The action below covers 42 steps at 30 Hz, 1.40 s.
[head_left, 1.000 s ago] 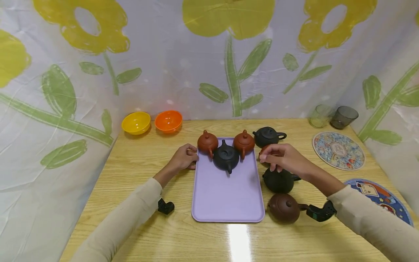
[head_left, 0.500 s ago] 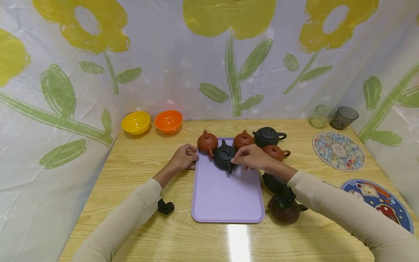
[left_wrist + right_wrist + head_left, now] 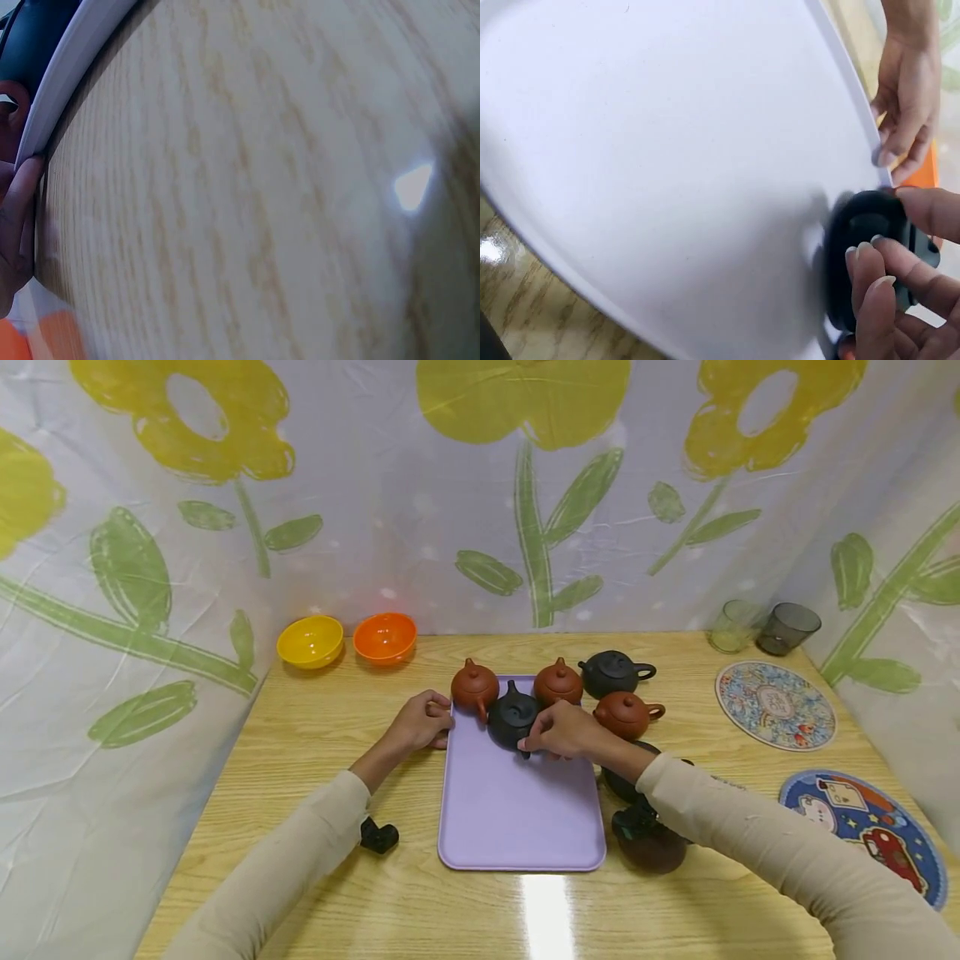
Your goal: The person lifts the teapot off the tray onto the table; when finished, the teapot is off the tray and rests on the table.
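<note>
The right hand [image 3: 564, 732] grips the black teapot [image 3: 512, 718] on the lilac tray [image 3: 517, 818]; the left hand [image 3: 423, 720], fingers curled, holds the tray's edge.

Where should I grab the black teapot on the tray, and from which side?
Grip the black teapot round its body from above and the right, as the right hand does now. Its spout points toward you, and brown teapots flank it on the lavender tray.

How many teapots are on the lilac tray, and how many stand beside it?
7 teapots. On the tray: two red-brown, one black. Right of it: black, red-brown, and two dark ones, partly hidden.
</note>
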Tool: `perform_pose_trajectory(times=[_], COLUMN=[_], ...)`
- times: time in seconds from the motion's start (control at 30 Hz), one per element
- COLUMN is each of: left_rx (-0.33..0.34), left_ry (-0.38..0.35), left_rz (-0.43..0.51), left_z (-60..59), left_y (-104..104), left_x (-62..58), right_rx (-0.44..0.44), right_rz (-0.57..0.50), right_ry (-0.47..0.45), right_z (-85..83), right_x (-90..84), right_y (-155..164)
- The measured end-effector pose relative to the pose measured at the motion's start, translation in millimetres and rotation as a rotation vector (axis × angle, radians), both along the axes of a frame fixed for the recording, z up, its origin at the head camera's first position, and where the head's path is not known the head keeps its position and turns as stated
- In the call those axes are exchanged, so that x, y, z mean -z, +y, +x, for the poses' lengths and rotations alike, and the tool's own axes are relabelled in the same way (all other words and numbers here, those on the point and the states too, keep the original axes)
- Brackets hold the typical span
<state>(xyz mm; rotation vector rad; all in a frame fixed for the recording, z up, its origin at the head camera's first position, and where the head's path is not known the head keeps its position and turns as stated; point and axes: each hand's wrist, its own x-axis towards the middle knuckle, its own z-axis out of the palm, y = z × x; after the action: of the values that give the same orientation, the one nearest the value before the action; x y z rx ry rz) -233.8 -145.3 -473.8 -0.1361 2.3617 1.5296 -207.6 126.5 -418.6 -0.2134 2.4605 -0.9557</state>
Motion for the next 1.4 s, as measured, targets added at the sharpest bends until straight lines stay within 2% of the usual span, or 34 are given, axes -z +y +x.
perform_pose_trajectory(times=[0.57,0.97,1.1,1.4], left_rx=[0.007,0.001,-0.001,-0.002], left_ry=[-0.003,-0.006,-0.001,0.002], left_rz=[-0.018,-0.005,-0.002,0.0], left_z=[-0.2,0.7,0.5,0.5], left_y=[-1,0,-1,1], left_x=[-0.5,-1.5,-0.7,-0.8], right_rx=[0.012,0.034,0.058,0.047], right_rz=[0.104,0.056,0.02,-0.063], right_ry=[0.022,-0.003,-0.016,-0.044], right_z=[6.3,7.3,7.0,11.0], right_x=[-1.2,1.8,1.4,-4.3], right_y=[-3,2,7,20])
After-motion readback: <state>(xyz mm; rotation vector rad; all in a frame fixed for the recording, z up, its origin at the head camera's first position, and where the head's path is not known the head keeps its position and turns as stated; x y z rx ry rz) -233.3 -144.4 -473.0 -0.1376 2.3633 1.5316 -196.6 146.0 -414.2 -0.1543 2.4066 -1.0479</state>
